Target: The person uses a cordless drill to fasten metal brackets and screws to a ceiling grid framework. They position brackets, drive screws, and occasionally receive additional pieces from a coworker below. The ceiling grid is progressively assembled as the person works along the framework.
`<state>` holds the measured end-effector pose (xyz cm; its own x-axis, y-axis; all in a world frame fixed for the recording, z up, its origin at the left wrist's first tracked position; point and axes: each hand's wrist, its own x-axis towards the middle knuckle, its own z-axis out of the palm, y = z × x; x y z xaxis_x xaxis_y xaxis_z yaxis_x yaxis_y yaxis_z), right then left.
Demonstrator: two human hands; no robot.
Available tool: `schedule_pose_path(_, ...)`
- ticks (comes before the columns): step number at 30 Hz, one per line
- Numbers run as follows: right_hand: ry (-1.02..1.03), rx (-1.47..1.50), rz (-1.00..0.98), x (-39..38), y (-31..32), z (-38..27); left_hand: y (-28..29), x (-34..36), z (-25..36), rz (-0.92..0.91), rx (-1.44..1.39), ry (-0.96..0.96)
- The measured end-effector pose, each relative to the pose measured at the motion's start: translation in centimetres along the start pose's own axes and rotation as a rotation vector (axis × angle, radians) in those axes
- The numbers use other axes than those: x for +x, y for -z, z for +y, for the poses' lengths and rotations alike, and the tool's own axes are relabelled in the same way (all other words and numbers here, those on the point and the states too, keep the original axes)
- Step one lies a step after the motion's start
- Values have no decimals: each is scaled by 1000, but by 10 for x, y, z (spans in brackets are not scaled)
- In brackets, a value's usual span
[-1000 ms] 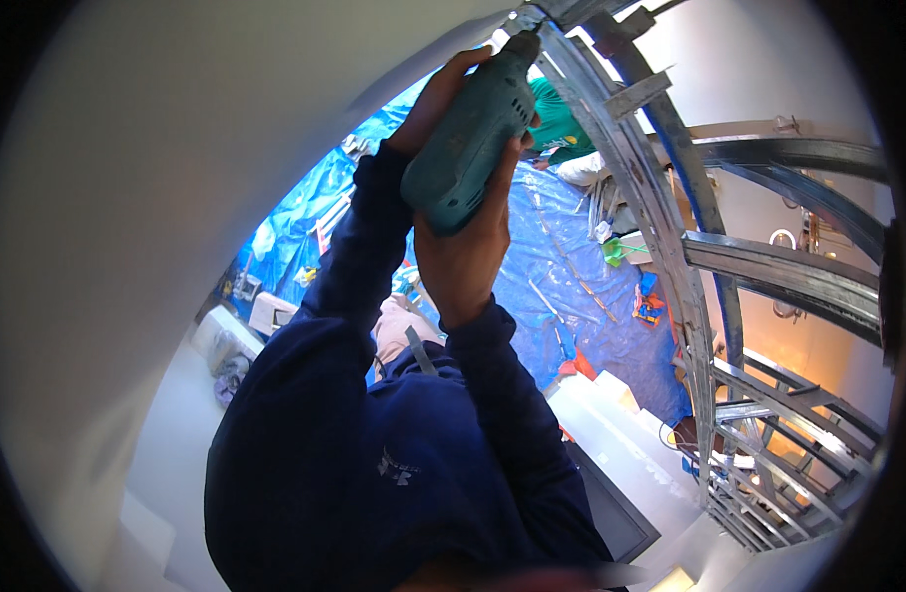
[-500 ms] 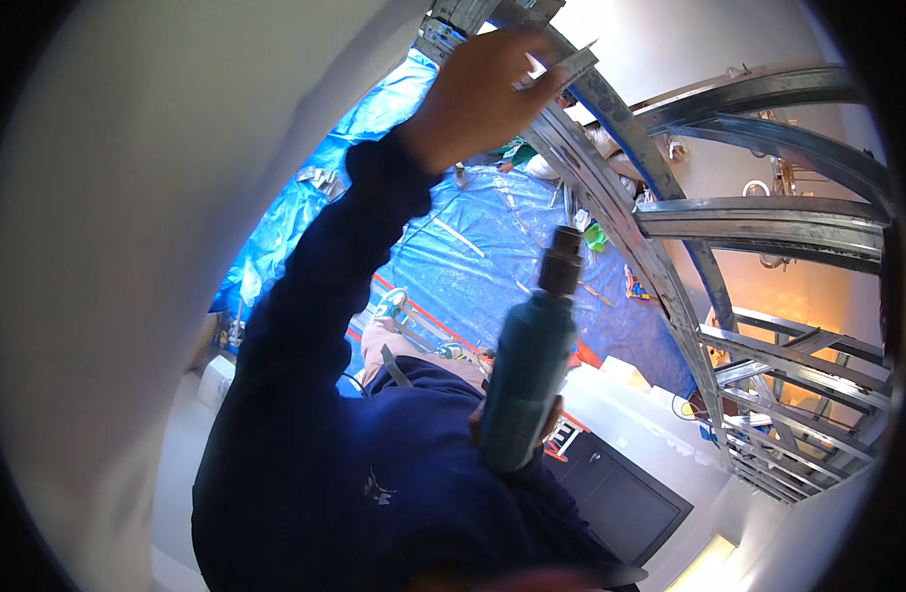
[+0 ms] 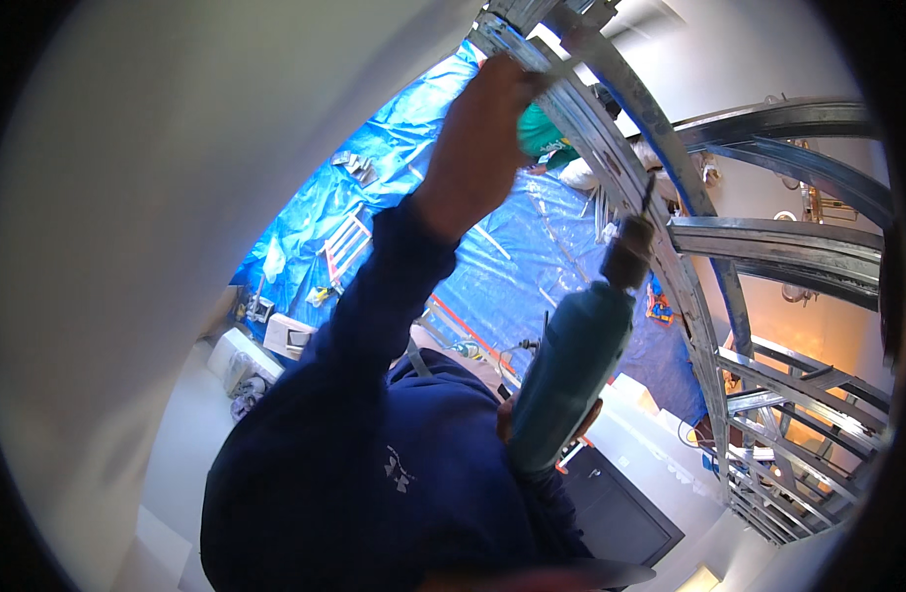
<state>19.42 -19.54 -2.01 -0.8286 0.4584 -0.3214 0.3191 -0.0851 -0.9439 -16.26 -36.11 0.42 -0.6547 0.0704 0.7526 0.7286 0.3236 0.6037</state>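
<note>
My left hand [image 3: 477,148] is raised, its fingers closed on the end of a small thin metal piece [image 3: 561,75], blurred, close to the curved metal stud framing [image 3: 611,148]. The dark navy sleeve [image 3: 344,316] crosses the left of the view. In front of my chest, my right hand [image 3: 506,418] is wrapped round a teal cordless drill [image 3: 576,360], mostly hidden behind it. The drill's dark chuck [image 3: 630,252] and thin bit [image 3: 649,193] point up toward the framing, and the bit's tip overlaps the metal track in view; whether they touch I cannot tell.
A smooth pale wall [image 3: 177,197] curves along the left. Far below, a blue tarp [image 3: 453,276] covers the floor, with scraps and tools on it. A person in green [image 3: 538,132] is partly hidden behind the framing. A dark door [image 3: 620,508] stands lower right.
The drill has moved right and up, tilting so its bit nears the framing. My left hand has dropped slightly, still gripping the metal piece. The whole view has shifted.
</note>
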Motion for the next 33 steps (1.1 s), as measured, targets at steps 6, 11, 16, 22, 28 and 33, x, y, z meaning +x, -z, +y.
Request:
schedule_pose_path(6, 702, -459, -75, 70, -83, -11, 33, -105, 22, 171, -825, 963)
schedule_pose_path(11, 901, -529, -54, 122, -146, -28, 25, -112, 4, 161, -974, 610)
schedule_pose_path(16, 955, -458, -44, 150, -182, -42, 32, -91, -15, 127, -1113, 717)
schedule_pose_path(22, 904, -465, -30, 162, -199, -41, 34, -76, -24, 25, -1122, 765)
schedule_pose_path(28, 869, -455, -29, 165, -203, -39, 28, -77, -30, 32, -1165, 793)
schedule_pose_path(33, 875, -461, -33, 167, -201, -39, 23, -76, -30, 70, -1151, 774)
